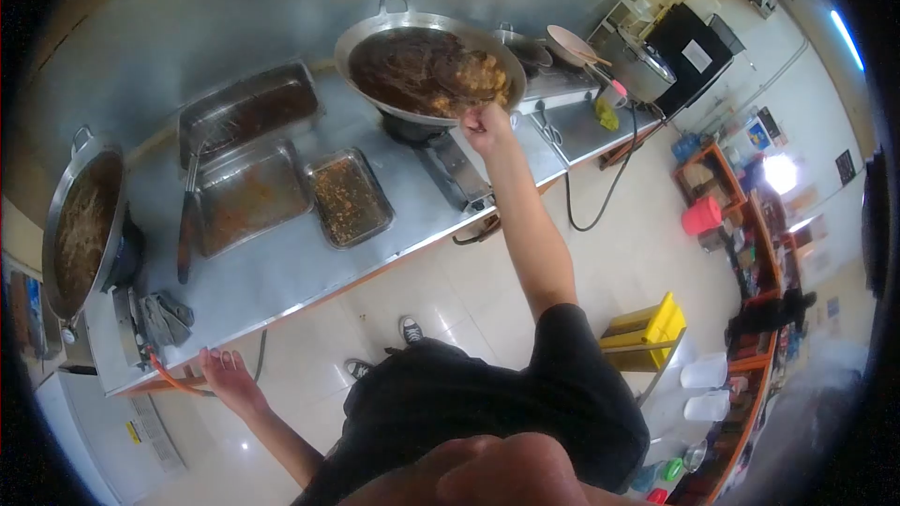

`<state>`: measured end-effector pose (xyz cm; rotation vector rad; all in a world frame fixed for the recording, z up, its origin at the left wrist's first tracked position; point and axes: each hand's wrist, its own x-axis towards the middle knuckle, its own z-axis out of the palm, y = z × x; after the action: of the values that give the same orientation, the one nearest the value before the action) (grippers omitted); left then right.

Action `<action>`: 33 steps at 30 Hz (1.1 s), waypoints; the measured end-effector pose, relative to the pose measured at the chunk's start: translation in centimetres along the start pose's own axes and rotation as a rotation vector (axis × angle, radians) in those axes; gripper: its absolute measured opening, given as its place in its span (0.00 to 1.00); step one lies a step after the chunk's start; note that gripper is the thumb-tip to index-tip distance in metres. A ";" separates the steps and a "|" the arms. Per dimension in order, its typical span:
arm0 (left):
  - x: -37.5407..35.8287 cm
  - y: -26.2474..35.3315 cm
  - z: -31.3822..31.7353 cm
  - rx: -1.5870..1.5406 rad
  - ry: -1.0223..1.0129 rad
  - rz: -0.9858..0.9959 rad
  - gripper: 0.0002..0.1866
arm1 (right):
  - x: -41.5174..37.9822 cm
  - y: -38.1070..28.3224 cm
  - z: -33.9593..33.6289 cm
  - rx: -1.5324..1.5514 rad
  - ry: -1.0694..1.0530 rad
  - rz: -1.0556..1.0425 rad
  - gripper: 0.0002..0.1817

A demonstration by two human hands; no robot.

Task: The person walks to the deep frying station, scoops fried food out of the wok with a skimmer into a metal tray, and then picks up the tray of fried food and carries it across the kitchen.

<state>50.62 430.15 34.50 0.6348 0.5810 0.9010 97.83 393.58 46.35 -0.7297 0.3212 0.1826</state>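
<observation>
My right hand [485, 125] is closed at the near rim of a large wok [349, 49] of dark oil. It grips a skimmer [448, 77], whose handle is mostly hidden in the fist. Golden-brown fried pieces [483, 71] are heaped in the skimmer over the right part of the oil. My left hand [232, 380] hangs by the front edge of the steel table [281, 292], fingers apart and holding nothing. Near it are an orange hose [173, 380] and a crumpled grey cloth [167, 319].
A second wok [114, 169] of bubbling oil stands at the left. Between the woks are two deep steel trays [305, 189], a wire skimmer [190, 211] and a tray of crumbs [352, 201]. Tongs [549, 131] and a pot [647, 70] are at the right. A yellow bin [647, 333] stands behind.
</observation>
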 end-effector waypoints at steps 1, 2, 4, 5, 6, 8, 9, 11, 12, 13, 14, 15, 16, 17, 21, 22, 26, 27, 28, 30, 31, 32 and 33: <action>-0.1 0.1 0.2 -0.001 -0.001 0.003 0.12 | 0.2 -0.4 -0.1 0.001 0.018 -0.004 0.09; -0.2 0.2 0.4 -0.002 -0.004 0.007 0.12 | 0.6 -0.8 -0.4 0.003 0.035 -0.008 0.09; 0.1 0.2 -0.1 -0.012 -0.035 0.004 0.11 | 1.5 -1.6 -1.0 -0.025 0.025 0.040 0.10; 0.1 0.2 0.1 -0.019 -0.051 0.003 0.11 | 1.5 -1.8 -0.8 -0.032 0.045 0.030 0.10; -0.1 0.1 0.3 -0.021 -0.052 0.005 0.11 | 1.5 -1.9 -0.9 -0.040 0.069 0.021 0.10; -0.4 0.2 0.9 -0.021 -0.052 0.009 0.11 | 1.9 -2.2 -0.9 -0.068 0.060 0.052 0.12; -0.4 0.2 1.0 -0.022 -0.035 0.004 0.11 | 2.3 -2.4 -0.8 -0.084 0.050 0.068 0.13; -0.6 0.3 1.1 -0.028 0.006 0.000 0.11 | 2.8 -2.9 -0.4 -0.096 0.004 0.074 0.14; -0.6 0.4 1.2 -0.042 -0.006 0.002 0.11 | 2.9 -3.0 0.0 -0.102 -0.019 0.081 0.14; -0.7 0.6 1.2 -0.053 -0.016 0.002 0.11 | 3.0 -2.8 0.1 -0.176 -0.040 0.038 0.14; -0.9 0.8 1.0 -0.059 -0.026 -0.002 0.11 | 3.3 -3.0 0.0 -0.195 -0.047 0.074 0.13; -1.0 0.8 0.6 -0.060 -0.027 0.010 0.11 | 3.7 -3.3 -0.3 -0.212 -0.049 0.110 0.13; -1.0 0.6 0.2 -0.060 -0.030 0.022 0.11 | 4.2 -3.5 -0.6 -0.226 -0.051 0.144 0.13; -1.2 0.7 0.2 -0.064 -0.035 0.034 0.11 | 4.6 -3.6 -0.5 -0.256 0.025 0.148 0.12; -1.9 1.2 0.3 -0.043 0.059 0.034 0.11 | 5.4 -4.9 0.2 -0.460 -0.022 0.203 0.11; -1.9 1.1 -0.2 -0.047 0.062 0.041 0.11 | 5.6 -5.2 0.4 -0.508 -0.020 0.190 0.11; -2.1 1.3 -0.6 -0.042 0.060 0.064 0.10 | 5.0 -5.3 2.0 -0.692 -0.044 0.180 0.08; -2.2 1.4 -0.4 -0.043 0.074 0.067 0.10 | 5.9 -5.7 1.6 -0.722 -0.087 0.223 0.08; -2.3 1.5 -0.1 -0.045 0.088 0.070 0.10 | 6.9 -6.1 1.2 -0.752 -0.131 0.265 0.07; -2.4 1.7 0.3 -0.043 0.113 0.072 0.10 | 6.6 -6.1 1.5 -0.749 -0.193 0.278 0.07; -2.4 1.8 0.5 -0.039 0.125 0.070 0.10 | 6.4 -6.0 1.5 -0.747 -0.224 0.284 0.07; -2.4 1.8 0.5 -0.035 0.136 0.068 0.10 | 6.1 -5.9 1.6 -0.759 -0.238 0.290 0.07; -2.4 1.7 0.4 -0.042 0.122 0.069 0.10 | 5.8 -5.9 1.8 -0.772 -0.252 0.295 0.07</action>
<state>48.83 428.80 36.46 0.5670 0.6506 1.0197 105.31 390.78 49.26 -1.4051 0.1053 0.6968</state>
